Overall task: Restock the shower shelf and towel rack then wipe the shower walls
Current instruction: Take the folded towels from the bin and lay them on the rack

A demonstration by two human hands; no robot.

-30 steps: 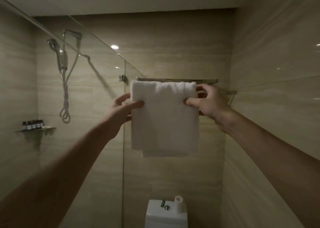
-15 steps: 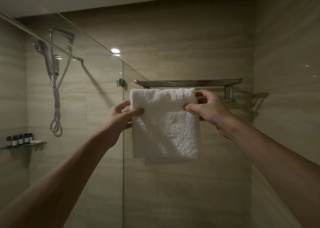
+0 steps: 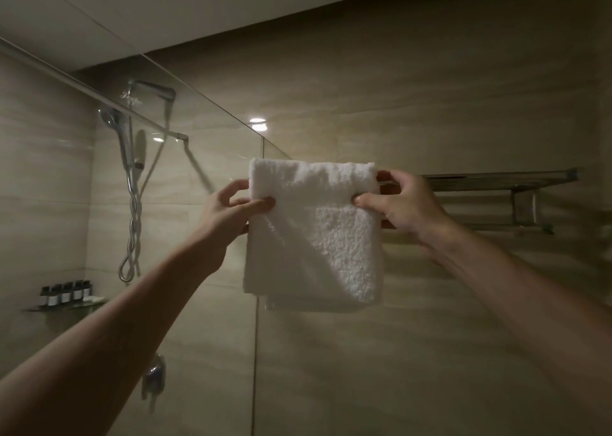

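Observation:
A folded white towel (image 3: 314, 237) hangs in front of the metal towel rack (image 3: 496, 180) on the back wall, covering the rack's left end. My left hand (image 3: 231, 207) pinches the towel's left edge near the top. My right hand (image 3: 400, 203) pinches its right edge at the same height, with fingers curled behind it. Whether the towel rests on the rack's lower bar is hidden. Far left, behind the glass, the shower shelf (image 3: 63, 308) carries several small dark bottles (image 3: 64, 292) and a white bar.
A glass shower partition (image 3: 198, 237) runs from the left to the back wall, its edge just left of the towel. Behind it hang a hand shower and hose (image 3: 132, 187) and a mixer valve (image 3: 154, 374). Beige tiled walls stand on all sides.
The view has swung up and left, so the rack and towel now sit further right in frame. Both hands keep the same hold on the towel; its top has risen over the rack's upper shelf line.

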